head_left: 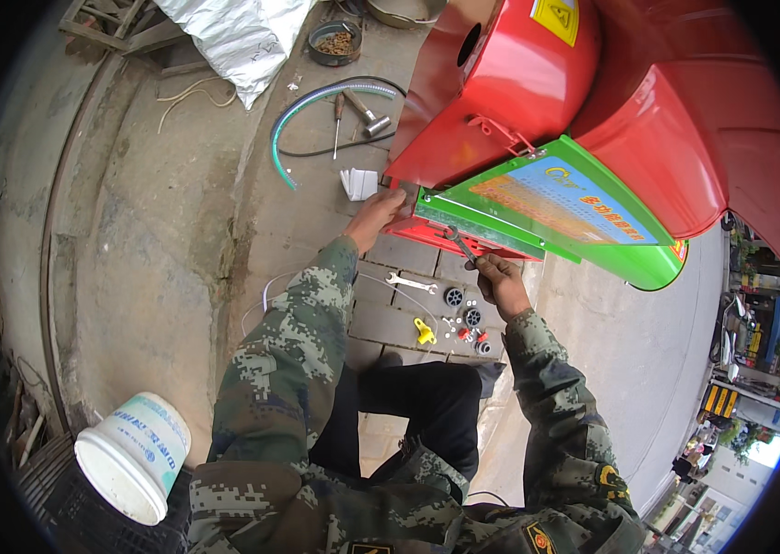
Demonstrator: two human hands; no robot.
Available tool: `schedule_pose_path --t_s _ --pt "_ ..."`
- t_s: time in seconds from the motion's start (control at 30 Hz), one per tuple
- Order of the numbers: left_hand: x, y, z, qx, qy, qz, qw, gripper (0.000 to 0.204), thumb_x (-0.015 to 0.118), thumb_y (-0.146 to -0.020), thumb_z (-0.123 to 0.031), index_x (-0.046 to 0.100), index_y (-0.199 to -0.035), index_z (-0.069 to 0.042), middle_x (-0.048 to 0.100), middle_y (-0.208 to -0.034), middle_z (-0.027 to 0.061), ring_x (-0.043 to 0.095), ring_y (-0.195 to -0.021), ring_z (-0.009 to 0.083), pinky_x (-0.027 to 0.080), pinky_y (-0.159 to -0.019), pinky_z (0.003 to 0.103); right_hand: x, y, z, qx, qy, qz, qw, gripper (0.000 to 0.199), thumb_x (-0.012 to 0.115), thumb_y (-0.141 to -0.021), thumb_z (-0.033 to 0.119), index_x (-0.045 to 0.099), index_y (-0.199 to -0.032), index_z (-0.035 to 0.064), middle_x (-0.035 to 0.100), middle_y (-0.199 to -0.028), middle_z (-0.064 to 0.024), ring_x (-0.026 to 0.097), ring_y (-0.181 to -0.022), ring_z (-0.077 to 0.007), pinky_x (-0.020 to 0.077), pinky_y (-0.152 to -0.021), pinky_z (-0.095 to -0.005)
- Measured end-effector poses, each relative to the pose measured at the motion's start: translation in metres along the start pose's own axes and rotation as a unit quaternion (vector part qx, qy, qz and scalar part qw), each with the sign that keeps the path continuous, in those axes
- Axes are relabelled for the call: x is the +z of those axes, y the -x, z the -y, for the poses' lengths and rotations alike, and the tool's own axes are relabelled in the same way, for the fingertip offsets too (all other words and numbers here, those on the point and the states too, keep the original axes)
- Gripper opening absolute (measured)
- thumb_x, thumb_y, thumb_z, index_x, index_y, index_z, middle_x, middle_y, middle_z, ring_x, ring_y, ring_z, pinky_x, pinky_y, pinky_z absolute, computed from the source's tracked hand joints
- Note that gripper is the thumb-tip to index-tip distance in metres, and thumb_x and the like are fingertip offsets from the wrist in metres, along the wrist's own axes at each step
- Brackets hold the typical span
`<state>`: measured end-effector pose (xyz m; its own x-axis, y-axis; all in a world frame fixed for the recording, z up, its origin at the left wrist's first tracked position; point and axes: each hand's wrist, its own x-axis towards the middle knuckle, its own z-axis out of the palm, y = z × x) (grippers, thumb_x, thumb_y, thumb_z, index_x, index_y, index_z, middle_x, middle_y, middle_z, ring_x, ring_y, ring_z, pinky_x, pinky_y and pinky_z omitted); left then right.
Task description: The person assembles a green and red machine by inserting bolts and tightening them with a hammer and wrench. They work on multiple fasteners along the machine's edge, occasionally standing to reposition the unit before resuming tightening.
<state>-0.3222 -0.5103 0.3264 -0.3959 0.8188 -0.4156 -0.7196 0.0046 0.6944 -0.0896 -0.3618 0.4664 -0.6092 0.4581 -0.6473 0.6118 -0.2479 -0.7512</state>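
Observation:
A red machine (519,83) with a green chute panel (584,208) stands in front of me on the paved ground. My left hand (376,217) presses against the lower left corner of the green panel, fingers on its edge. My right hand (499,277) grips a metal wrench (460,245) whose head meets the underside of the panel. Both forearms wear camouflage sleeves.
On the pavers below lie a spanner (411,283), a yellow part (423,331), small black wheels (454,297) and bolts. A hammer (364,111), screwdriver and green hose (302,111) lie further off. A white bucket (132,452) lies tipped at lower left.

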Motion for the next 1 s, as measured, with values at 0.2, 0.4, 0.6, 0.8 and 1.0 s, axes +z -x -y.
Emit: schedule_pose_path --t_s 0.2,0.4,0.6,0.8,1.0 --pt "-0.033 -0.08 0.011 -0.06 0.021 0.203 0.977 0.049 0.062 -0.097 -0.03 0.051 -0.134 0.0 0.061 -0.128 0.0097 0.057 -0.117 0.0212 0.042 -0.103 0.036 0.005 -0.052 -0.027 -0.085 -0.004 0.004 0.996 0.028 0.055 -0.101 0.026 0.067 -0.095 0.0019 0.042 -0.057 0.0055 0.032 -0.047 -0.0042 0.0208 -0.043 -0.0235" --pt "-0.024 -0.093 0.013 -0.026 0.047 0.254 0.966 0.041 0.068 -0.094 -0.021 0.058 -0.129 -0.003 0.064 -0.122 0.0059 0.06 -0.11 0.0193 0.046 -0.096 0.036 0.011 -0.068 -0.035 -0.119 0.006 -0.025 0.993 0.025 0.057 -0.1 0.026 0.065 -0.091 0.0046 0.042 -0.058 0.0055 0.032 -0.047 -0.0044 0.0213 -0.043 -0.0239" --pt "-0.028 -0.095 0.015 -0.036 0.045 0.249 0.967 0.037 0.07 -0.092 -0.023 0.061 -0.123 -0.005 0.066 -0.118 0.0042 0.062 -0.108 0.0209 0.047 -0.095 0.038 0.019 -0.07 -0.036 -0.13 0.021 -0.041 0.99 0.028 0.052 -0.102 0.023 0.067 -0.1 0.0 0.043 -0.059 0.0041 0.033 -0.047 -0.0046 0.0207 -0.042 -0.0225" --pt "-0.031 -0.105 0.024 -0.044 0.085 0.25 0.963 0.035 0.073 -0.09 -0.021 0.063 -0.12 -0.007 0.068 -0.113 0.0032 0.064 -0.105 0.0192 0.048 -0.091 0.036 0.025 -0.071 -0.035 -0.129 -0.003 -0.04 0.991 0.022 0.057 -0.098 0.021 0.061 -0.083 0.0054 0.045 -0.058 0.0039 0.035 -0.047 -0.0055 0.0233 -0.041 -0.0248" --pt "-0.028 -0.104 0.028 -0.021 0.11 0.242 0.964 0.037 0.072 -0.09 -0.021 0.061 -0.123 -0.007 0.068 -0.116 0.004 0.064 -0.107 0.0198 0.048 -0.094 0.036 0.03 -0.076 -0.023 -0.112 -0.014 -0.04 0.993 0.026 0.054 -0.1 0.022 0.064 -0.095 -0.0006 0.045 -0.058 0.0018 0.035 -0.046 -0.0055 0.0232 -0.038 -0.0225"
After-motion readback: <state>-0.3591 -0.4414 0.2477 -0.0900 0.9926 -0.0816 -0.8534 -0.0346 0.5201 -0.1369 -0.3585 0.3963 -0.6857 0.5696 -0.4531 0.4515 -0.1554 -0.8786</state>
